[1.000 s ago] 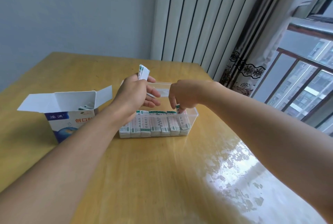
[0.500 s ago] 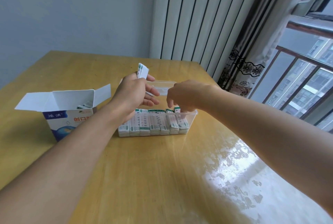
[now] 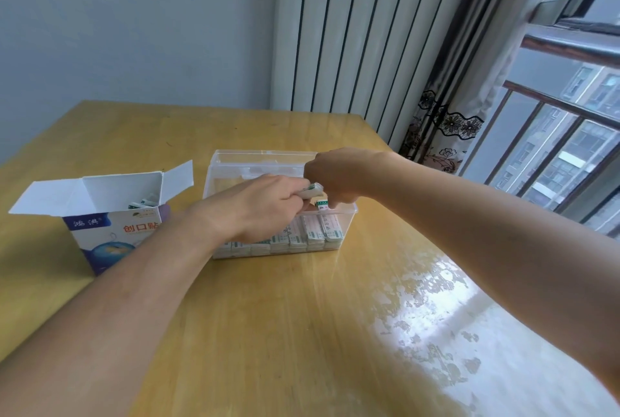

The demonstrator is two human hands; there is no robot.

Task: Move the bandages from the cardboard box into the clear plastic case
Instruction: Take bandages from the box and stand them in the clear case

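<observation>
The clear plastic case (image 3: 350,215) stands mid-table with its lid (image 3: 265,156) open at the back. A row of white and green bandages (image 3: 312,232) stands along its front wall. My left hand (image 3: 265,207) hovers over the case and grips a small stack of bandages (image 3: 311,189). My right hand (image 3: 339,176) meets it from the right, fingers curled down, pinching a single bandage (image 3: 322,204) just above the row. The cardboard box (image 3: 110,228) sits to the left with its flaps open and a few bandages (image 3: 142,203) visible inside.
All of this rests on a yellow wooden table (image 3: 302,332) with window glare at its right front. A radiator (image 3: 352,30) and a curtain (image 3: 446,121) stand behind the table's far right corner, beside a window.
My left hand has dropped from holding its stack upright to reaching low over the case, toward the right hand. The right hand stays at the case's right end, now holding a bandage.
</observation>
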